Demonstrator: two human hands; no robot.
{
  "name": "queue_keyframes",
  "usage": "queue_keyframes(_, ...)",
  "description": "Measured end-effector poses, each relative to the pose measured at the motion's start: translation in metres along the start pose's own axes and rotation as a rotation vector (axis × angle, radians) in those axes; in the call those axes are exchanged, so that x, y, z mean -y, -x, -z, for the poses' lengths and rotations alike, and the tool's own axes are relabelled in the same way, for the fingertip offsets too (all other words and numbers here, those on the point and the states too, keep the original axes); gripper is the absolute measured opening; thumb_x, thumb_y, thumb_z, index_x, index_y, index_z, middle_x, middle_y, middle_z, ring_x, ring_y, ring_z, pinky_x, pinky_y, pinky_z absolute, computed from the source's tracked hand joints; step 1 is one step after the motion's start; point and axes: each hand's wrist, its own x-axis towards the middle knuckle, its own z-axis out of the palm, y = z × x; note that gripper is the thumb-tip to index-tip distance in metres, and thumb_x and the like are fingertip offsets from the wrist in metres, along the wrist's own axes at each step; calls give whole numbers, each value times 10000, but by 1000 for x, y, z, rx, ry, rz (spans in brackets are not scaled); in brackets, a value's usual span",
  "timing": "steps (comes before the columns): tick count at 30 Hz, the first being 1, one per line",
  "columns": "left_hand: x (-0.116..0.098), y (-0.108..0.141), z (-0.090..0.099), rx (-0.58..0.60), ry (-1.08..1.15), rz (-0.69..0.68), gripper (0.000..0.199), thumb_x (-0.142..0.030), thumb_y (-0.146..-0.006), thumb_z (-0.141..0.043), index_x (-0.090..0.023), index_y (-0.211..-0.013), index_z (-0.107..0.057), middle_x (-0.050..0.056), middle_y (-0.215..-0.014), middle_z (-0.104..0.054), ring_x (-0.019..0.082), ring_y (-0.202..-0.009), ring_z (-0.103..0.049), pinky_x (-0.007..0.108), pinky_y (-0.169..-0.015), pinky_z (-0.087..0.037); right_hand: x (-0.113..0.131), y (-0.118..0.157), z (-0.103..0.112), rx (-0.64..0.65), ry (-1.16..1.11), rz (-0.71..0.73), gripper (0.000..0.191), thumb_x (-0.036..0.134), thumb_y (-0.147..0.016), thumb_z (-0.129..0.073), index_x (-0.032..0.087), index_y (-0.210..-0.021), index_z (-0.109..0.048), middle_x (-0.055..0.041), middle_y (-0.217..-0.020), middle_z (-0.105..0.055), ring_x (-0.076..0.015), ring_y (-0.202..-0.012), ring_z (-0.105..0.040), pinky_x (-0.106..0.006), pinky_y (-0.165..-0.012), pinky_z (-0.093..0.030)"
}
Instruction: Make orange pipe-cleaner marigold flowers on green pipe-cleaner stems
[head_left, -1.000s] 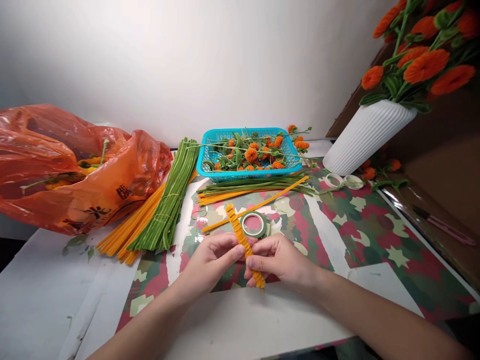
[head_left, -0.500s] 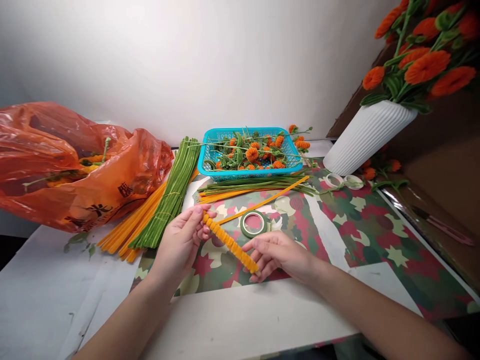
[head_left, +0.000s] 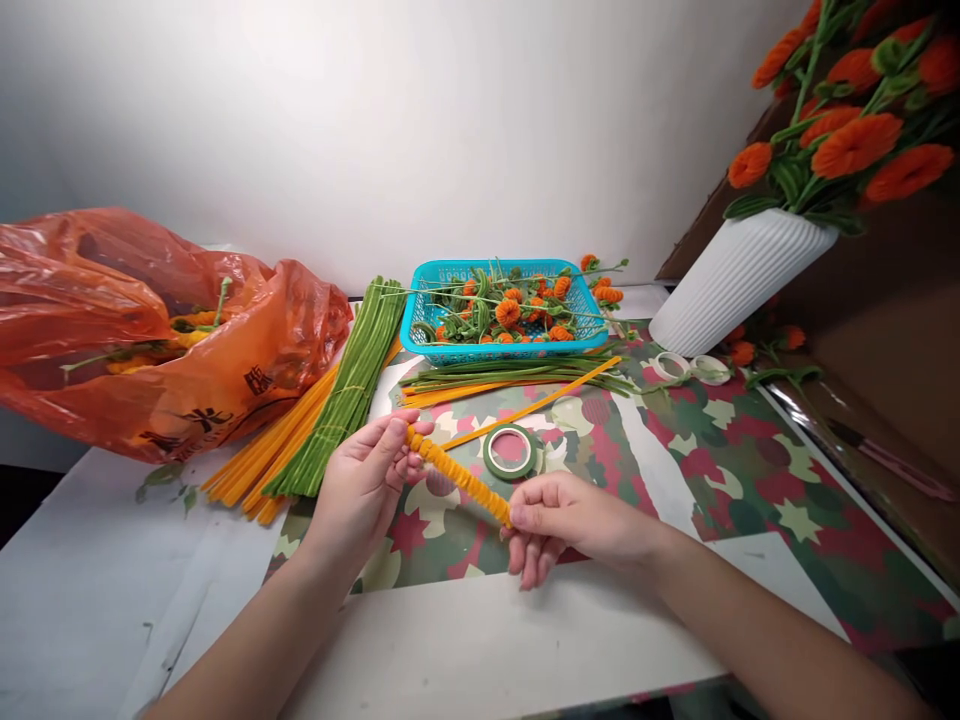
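Observation:
A coiled yellow-orange pipe cleaner [head_left: 461, 478] stretches slantwise between my two hands, above the camouflage-patterned sheet. My left hand [head_left: 367, 475] pinches its upper left end between thumb and fingers. At the lower right end, the thumb and forefinger of my right hand [head_left: 559, 520] are closed on it, the other fingers hanging below. Just behind the coil lies a roll of green tape [head_left: 492, 462]. One straight orange pipe cleaner [head_left: 536, 400] runs from near my left fingertips toward the back right.
Bundled green pipe cleaners [head_left: 341, 400] and orange ones [head_left: 232, 475] lie left, beside an orange plastic bag [head_left: 247, 380]. Behind is a blue basket [head_left: 510, 352] of orange flowers. A white vase [head_left: 739, 280] with flowers and two tape rolls [head_left: 709, 371] stand right.
My right thumb and forefinger have closed on the coil's lower end, where the fingers were looser before. That end has risen slightly. My left hand keeps its pinch.

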Motion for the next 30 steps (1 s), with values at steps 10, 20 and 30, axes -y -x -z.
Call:
queue_keyframes(10, 7, 4, 1, 201, -87, 108, 424, -357, -639, -840, -171, -999, -716, 49, -866, -736, 84, -568, -614, 173, -515, -527, -3, -2, 3, 60, -62, 51, 432, 547, -775, -683, 132, -812, -568, -10, -659, -676, -98, -554, -668, -192, -547, -520)
queue_keyframes(20, 38, 23, 0, 566, -316, 258, 311, -204, -628, -834, -171, -889, -669, 2, -664, -667, 144, -618, -653, 231, -569, -526, -15, -11, -6, 5, 29, 123, 544, 677, -734, -625, 141, -741, -532, 21, -537, -610, -71, -419, -558, -173, -431, -431)
queue_keyframes(30, 24, 19, -2, 391, -347, 74, 444, -198, -623, -836, -221, -966, -554, -44, -711, -689, 91, -562, -601, 189, -538, -484, 6, 2, -3, -34, 205, 134, 493, 609, -835, -557, 158, -650, -488, 39, -523, -548, -49, -421, -507, -143, -406, -363)
